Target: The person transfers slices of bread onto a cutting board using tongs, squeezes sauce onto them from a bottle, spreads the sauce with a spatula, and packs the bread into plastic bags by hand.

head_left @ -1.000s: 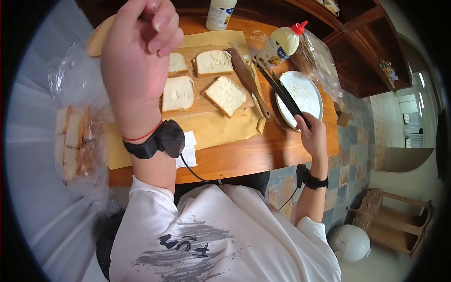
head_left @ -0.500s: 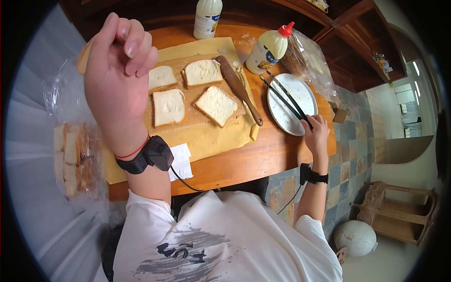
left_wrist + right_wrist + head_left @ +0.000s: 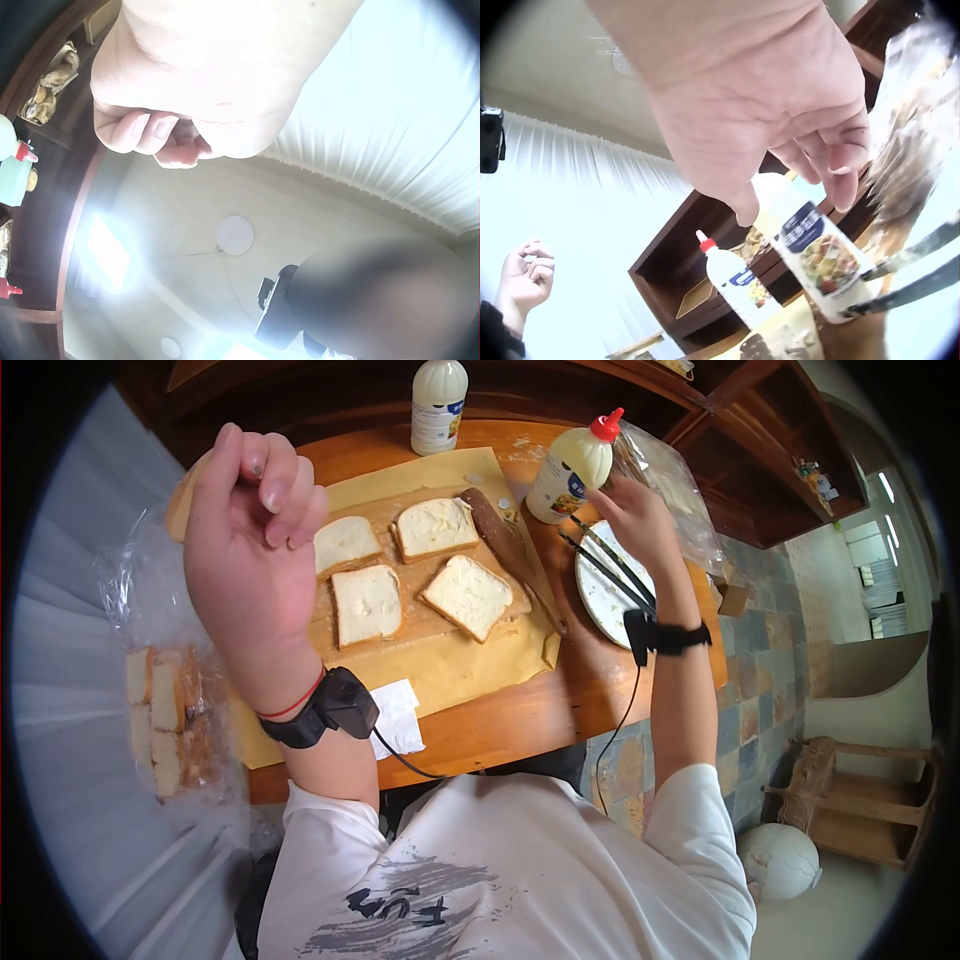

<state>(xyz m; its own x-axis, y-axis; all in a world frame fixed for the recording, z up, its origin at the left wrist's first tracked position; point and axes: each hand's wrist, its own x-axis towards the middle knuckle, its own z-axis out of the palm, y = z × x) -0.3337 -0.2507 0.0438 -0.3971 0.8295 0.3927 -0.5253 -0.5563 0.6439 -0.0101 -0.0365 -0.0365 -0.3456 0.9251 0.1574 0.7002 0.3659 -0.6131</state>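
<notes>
the right hand (image 3: 645,525), fingers parted and slightly bent, hides the near bottle's (image 3: 568,478) top in its wrist view; contact is unclear. its wrist covers the ends of the tongs (image 3: 608,570). bare worktop (image 3: 500,722) runs below the bread slices (image 3: 467,598). the left hand (image 3: 255,535) is raised, loosely curled, empty. the tongs, gripped earlier, now lie on the plate (image 3: 598,600).
</notes>
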